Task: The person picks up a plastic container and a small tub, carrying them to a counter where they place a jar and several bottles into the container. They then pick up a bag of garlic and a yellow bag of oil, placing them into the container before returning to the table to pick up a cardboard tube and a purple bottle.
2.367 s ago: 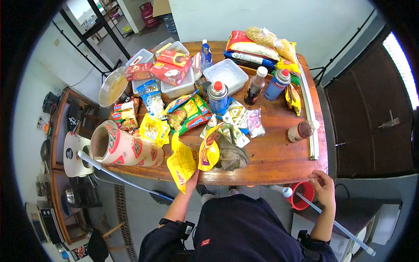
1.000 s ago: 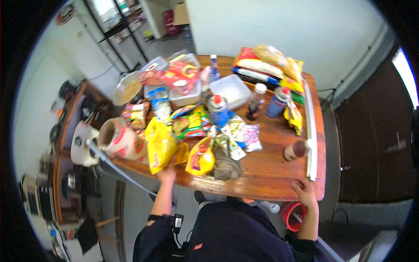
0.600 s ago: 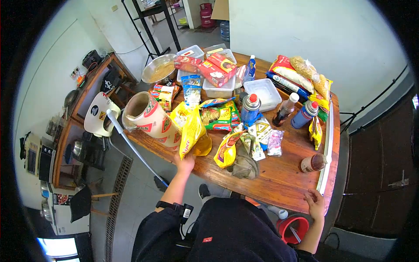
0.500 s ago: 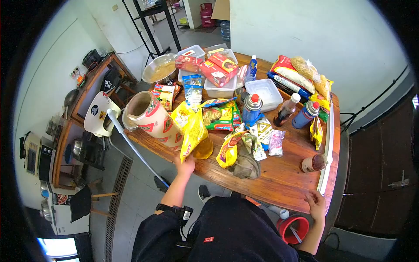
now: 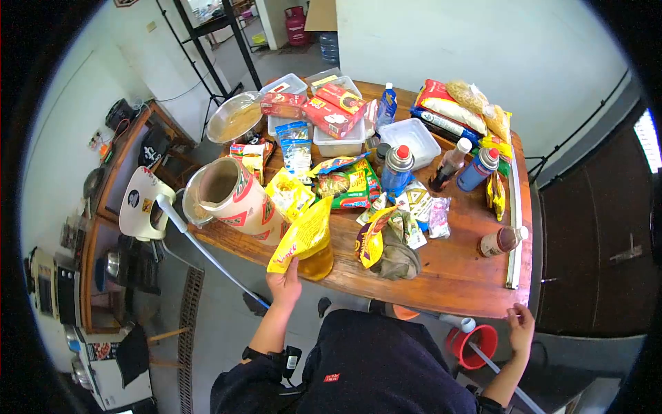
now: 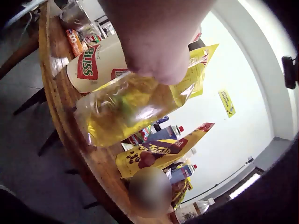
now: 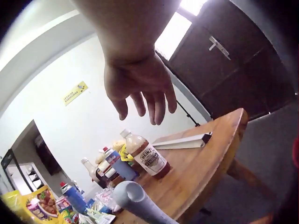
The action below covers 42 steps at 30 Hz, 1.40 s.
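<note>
A yellow pouch of clear golden liquid [image 5: 317, 262] stands at the table's front edge, and the left hand [image 5: 284, 281] pinches its upper part, which leans left. The left wrist view shows the hand [image 6: 159, 60] over the top of the pouch [image 6: 126, 109]; its fingertips are partly hidden. A white roll with red labels [image 5: 238, 196] lies just beyond. To the right are another yellow pouch [image 5: 371, 241] and a dark cloth bundle [image 5: 396, 259]. The right hand [image 5: 521, 328] hangs empty off the front right corner, fingers loosely bent; in the right wrist view the hand [image 7: 140, 86] is near a Heinz bottle [image 7: 152, 161].
Plastic boxes [image 5: 338, 141], red cartons [image 5: 334, 110], blue canisters [image 5: 398, 169] and a sauce bottle [image 5: 448, 165] stand farther back. A metal bar [image 5: 514, 207] lies along the right edge. A red bucket [image 5: 479, 345] is below the corner, and a pale pole [image 5: 207, 252] slants at front left.
The left hand has carried the yellow pouch leftward to the front edge near the roll. Its top now leans further left. The right hand stays empty near the corner, and the head view has shifted.
</note>
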{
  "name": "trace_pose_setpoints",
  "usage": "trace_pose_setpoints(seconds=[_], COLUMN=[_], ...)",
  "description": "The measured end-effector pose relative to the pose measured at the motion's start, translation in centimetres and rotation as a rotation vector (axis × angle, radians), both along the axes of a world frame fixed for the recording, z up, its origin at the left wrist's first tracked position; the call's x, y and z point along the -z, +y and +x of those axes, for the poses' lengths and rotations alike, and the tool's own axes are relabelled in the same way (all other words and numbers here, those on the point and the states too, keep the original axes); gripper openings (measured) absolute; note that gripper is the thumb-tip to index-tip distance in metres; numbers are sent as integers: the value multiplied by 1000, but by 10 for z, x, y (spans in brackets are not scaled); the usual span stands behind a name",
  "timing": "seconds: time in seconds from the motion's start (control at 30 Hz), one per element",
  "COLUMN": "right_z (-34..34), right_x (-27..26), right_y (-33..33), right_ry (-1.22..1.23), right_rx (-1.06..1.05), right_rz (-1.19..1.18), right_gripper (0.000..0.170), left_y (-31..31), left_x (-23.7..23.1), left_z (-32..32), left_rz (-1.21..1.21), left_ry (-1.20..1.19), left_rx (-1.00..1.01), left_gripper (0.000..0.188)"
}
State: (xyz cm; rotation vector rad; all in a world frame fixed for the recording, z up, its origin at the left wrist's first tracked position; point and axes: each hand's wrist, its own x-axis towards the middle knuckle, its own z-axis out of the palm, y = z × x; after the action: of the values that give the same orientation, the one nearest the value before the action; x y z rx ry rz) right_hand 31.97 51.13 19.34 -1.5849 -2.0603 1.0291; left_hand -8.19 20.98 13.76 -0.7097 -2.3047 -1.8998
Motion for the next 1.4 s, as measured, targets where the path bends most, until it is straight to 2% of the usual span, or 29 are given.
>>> trace_pose_setpoints(seconds=[0.17, 0.27, 0.33, 0.37, 0.4, 0.43, 0.5, 0.6, 0.63, 0.73, 0.8, 1.0, 1.1, 1.13, 1.2, 1.23, 1.27, 1.33, 1.4], right_z=[-17, -68, -115, -137, -160, -181, -226, -235, -229, -199, -174, -51, 19, 42, 84, 105, 122, 158, 194], right_x=[-31, -56, -73, -69, -62, -56, -72, -61, -56, -37, -24, -35, -28, -26, -23, -11, -4, 17, 19], right_y=[-38, -90, -132, -151, -167, -177, -204, -232, -242, -267, -276, -341, -399, -419, -460, -479, -500, -544, -589], right_ry=[253, 377, 398, 451, 496, 418, 237, 138, 112, 60, 5, -184, -228, -227, -305, -298, -294, -338, -321], right_rx=[162, 180, 72, 21, -111, -290, -518, -673, -634, -462, -391, -69, 134, 199, 363, 460, 554, 729, 930], right_rz=[209, 302, 200, 175, 196, 306, 435, 456, 490, 360, 421, 540, 564, 578, 519, 493, 469, 341, 276], right_gripper=[21, 19, 17, 18, 26, 36, 44, 49, 43, 27, 22, 25, 25, 25, 24, 24, 24, 25, 26], left_y=[-21, -43, -60, -69, -72, -73, -77, -76, -76, -70, -57, -18, -9, -7, -9, -10, -11, -14, -14], left_x=[-14, -27, -26, -22, -23, -26, -27, -25, -26, -31, -25, -47, -30, -22, -38, -33, -16, -30, -24], left_z=[-10, -16, -24, -30, -37, -40, -36, -32, -29, -14, 5, 120, 202, 234, 301, 329, 355, 405, 444], left_rz=[88, -93, -158, -190, -188, -187, -162, -132, -140, -173, -195, -195, -342, -354, -389, -541, -534, -514, -573], left_ry=[-60, -27, -86, -11, 6, 20, 36, 85, 103, 89, 72, 42, -26, -113, -31, 46, -94, 81, 162], left_rx=[112, 257, 458, 586, 679, 770, 915, 1103, 1153, 1283, 1403, 1795, 2068, 2177, 2240, 2180, 2145, 2186, 2223], left_gripper=[16, 15, 14, 14, 15, 16, 16, 18, 18, 16, 16, 11, 17, 22, 27, 31, 35, 38, 39])
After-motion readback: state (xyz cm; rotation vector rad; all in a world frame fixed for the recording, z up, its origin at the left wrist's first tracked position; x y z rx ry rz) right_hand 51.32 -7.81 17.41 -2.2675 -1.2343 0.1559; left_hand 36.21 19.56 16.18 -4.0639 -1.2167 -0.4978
